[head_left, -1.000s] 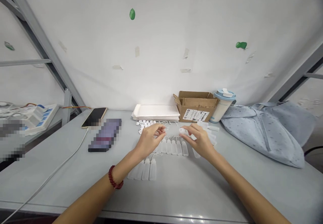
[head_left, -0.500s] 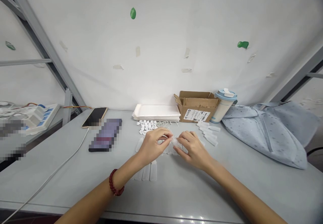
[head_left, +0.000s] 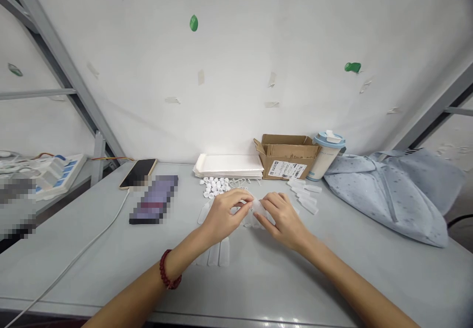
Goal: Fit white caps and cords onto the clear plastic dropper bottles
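Observation:
Over the middle of the table, a small translucent plastic tube sits between my two hands. My right hand is closed around it with thumb and fingers. The thumb and fingertips of my left hand are pinched together at the tube's near end; what exactly they grip is too small to make out. Several similar flat translucent tubes lie in a row below my left hand, and more tubes are spread to the right. Behind my left hand is a cluster of small white caps, with thin white strings beside them.
At the back stand a stack of white packets, an open cardboard box and a lidded cup. A grey-blue cloth covers the right side. Two phones, one dark-screened and one purple, lie left, near a white cable.
Both hands keep nearly the same place and grip, with only slight finger movement around the tube. The whole view has shifted very slightly.

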### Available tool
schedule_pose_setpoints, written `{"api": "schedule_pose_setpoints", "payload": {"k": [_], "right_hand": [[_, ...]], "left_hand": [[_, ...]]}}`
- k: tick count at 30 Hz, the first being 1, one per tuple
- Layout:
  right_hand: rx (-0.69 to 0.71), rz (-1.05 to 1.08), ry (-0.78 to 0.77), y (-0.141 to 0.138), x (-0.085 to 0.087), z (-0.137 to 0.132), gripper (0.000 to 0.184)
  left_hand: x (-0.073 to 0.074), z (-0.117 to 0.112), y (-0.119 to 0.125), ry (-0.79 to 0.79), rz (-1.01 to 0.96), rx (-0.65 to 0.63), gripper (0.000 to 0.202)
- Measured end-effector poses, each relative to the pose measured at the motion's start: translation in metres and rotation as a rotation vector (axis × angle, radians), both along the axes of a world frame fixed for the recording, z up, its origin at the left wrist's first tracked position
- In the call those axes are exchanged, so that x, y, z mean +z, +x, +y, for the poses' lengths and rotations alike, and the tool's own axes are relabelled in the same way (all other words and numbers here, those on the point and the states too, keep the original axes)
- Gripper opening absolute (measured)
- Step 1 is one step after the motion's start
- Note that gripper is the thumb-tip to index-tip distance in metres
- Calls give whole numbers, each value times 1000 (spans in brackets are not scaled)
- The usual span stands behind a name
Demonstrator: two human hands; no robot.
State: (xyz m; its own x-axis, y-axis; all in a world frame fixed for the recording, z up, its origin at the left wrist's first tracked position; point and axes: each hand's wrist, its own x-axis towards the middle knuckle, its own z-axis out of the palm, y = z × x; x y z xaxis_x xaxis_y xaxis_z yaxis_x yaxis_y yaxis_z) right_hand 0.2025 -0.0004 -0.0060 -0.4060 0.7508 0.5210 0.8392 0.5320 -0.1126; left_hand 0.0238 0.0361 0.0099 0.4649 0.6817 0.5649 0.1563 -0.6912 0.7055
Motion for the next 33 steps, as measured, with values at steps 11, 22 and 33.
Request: {"api": "schedule_pose_setpoints", "payload": {"k": [11, 22, 33], "right_hand": [[31, -33, 129, -2, -5, 0, 32], [56, -68, 179, -7, 1, -5, 39], [80, 102, 128, -7, 1, -6, 34]], "left_hand": [[2, 2, -1, 2, -9, 40, 9], [1, 1, 0, -96, -46, 91, 8], [-1, 1, 1, -15, -41, 109, 7]]}}
